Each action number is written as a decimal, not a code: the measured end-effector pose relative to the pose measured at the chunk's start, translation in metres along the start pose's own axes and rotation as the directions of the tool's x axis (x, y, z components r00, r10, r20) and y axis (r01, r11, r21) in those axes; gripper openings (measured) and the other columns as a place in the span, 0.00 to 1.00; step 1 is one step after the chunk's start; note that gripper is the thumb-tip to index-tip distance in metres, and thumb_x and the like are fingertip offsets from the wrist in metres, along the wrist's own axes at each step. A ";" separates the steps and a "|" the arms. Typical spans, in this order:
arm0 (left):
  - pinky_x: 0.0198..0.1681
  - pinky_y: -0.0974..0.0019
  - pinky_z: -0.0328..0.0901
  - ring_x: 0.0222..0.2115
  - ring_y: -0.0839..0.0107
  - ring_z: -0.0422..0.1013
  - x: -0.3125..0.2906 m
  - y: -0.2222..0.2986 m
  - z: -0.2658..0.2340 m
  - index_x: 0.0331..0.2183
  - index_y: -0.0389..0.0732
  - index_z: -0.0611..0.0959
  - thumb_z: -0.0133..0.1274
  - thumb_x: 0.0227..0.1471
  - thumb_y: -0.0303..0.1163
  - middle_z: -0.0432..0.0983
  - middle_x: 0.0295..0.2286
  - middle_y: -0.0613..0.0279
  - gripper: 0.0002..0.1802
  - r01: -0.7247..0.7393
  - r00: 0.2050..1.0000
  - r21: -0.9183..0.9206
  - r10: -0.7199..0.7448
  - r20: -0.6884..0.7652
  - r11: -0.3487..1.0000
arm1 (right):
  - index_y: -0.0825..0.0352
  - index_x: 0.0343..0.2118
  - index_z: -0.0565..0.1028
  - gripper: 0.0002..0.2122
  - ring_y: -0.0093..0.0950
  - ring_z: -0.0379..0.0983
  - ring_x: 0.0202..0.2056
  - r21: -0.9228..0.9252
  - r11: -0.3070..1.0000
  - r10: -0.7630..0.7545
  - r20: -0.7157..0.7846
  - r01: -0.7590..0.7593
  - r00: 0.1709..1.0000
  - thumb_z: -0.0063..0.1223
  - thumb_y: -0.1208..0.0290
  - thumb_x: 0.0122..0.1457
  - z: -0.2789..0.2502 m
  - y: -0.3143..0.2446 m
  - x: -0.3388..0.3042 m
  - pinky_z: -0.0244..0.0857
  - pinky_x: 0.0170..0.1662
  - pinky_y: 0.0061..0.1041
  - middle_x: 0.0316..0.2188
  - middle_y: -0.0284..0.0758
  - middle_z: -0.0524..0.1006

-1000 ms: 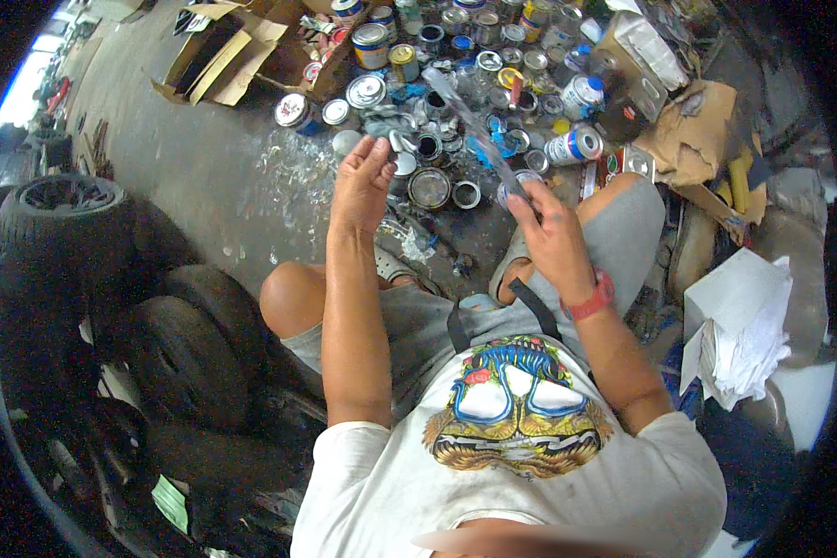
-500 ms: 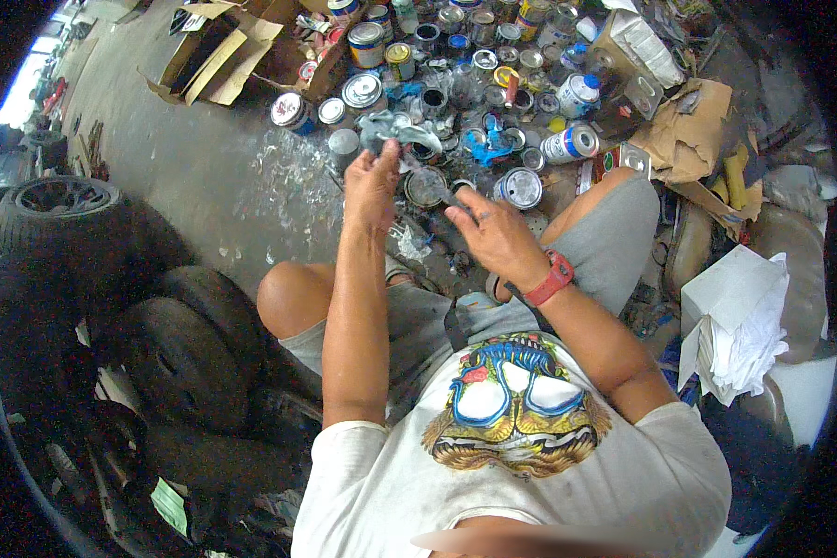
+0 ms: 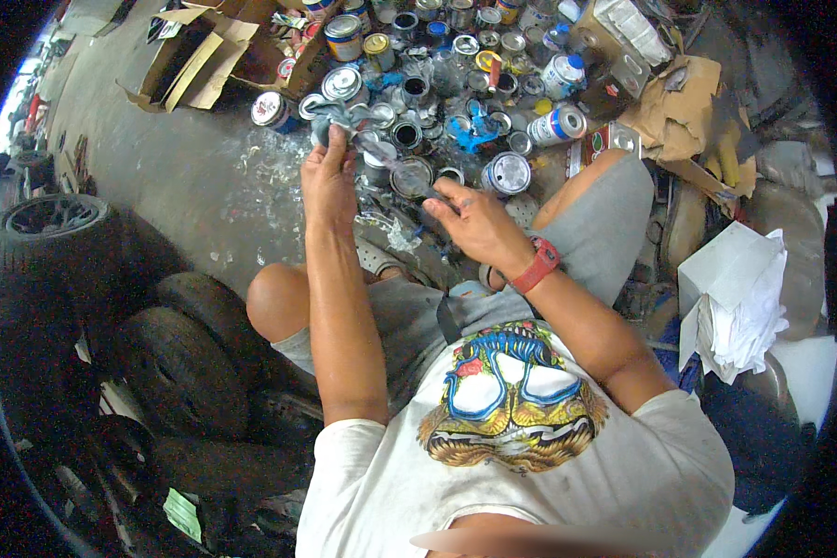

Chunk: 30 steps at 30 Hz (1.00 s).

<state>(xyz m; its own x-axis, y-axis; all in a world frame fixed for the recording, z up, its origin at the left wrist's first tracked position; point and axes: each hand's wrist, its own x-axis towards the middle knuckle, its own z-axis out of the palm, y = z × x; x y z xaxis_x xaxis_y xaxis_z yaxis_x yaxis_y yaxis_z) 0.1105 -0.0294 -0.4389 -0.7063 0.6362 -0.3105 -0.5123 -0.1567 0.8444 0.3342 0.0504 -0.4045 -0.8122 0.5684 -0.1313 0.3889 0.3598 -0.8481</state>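
My left hand is closed, pinching a crumpled grey-blue rag between thumb and fingers above the paint cans. In my right hand is a thin, flat-bladed tool that looks like a putty knife, gripped by its dark handle. Its blade points up and left, close to the rag; I cannot tell if they touch. Below the blade stands an open round can. A can with a closed silver lid sits just right of it, beyond my right hand.
Several cans and tins crowd the floor ahead, among them a bottle with a blue cap. Blue crumpled material lies between them. Cardboard boxes stand at far left, torn cardboard at right. Tyres are stacked left; white papers lie right.
Both hands have shifted left a little in the picture, as has the whole scene. The rag looks more bunched, and the blade shows more plainly beside it.
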 end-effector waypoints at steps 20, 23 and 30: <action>0.29 0.73 0.57 0.25 0.83 0.62 0.009 0.003 -0.011 0.41 0.40 0.82 0.61 0.62 0.37 0.78 0.29 0.72 0.11 -0.042 0.999 0.316 0.034 0.028 0.948 | 0.67 0.41 0.76 0.13 0.56 0.76 0.38 0.032 0.993 0.118 -0.149 -0.115 0.982 0.55 0.60 0.67 -0.037 0.015 -0.016 0.68 0.37 0.46 0.32 0.52 0.79; 0.31 0.74 0.58 0.28 0.82 0.66 0.002 -0.001 -0.001 0.45 0.41 0.82 0.59 0.63 0.38 0.78 0.31 0.72 0.13 -0.007 0.981 0.417 -0.074 0.177 0.909 | 0.66 0.43 0.77 0.13 0.54 0.77 0.38 0.059 0.998 0.000 -0.166 0.010 0.986 0.54 0.59 0.67 -0.040 0.013 0.006 0.69 0.38 0.44 0.34 0.51 0.80; 0.45 0.68 0.62 0.40 0.76 0.68 -0.007 0.000 0.006 0.58 0.37 0.76 0.53 0.66 0.38 0.76 0.43 0.67 0.23 0.173 0.946 0.075 -0.187 0.264 0.982 | 0.64 0.46 0.77 0.15 0.54 0.78 0.37 0.036 0.998 0.052 0.006 -0.052 0.999 0.52 0.56 0.68 -0.022 0.021 0.025 0.69 0.38 0.45 0.32 0.51 0.80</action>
<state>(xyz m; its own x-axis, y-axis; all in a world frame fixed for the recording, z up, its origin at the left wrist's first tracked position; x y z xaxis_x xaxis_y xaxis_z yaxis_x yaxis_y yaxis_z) 0.1181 -0.0290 -0.4339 -0.4439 0.8306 -0.3362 -0.5883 0.0128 0.8085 0.3320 0.0888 -0.4144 -0.7936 0.5816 -0.1787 0.4151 0.3027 -0.8579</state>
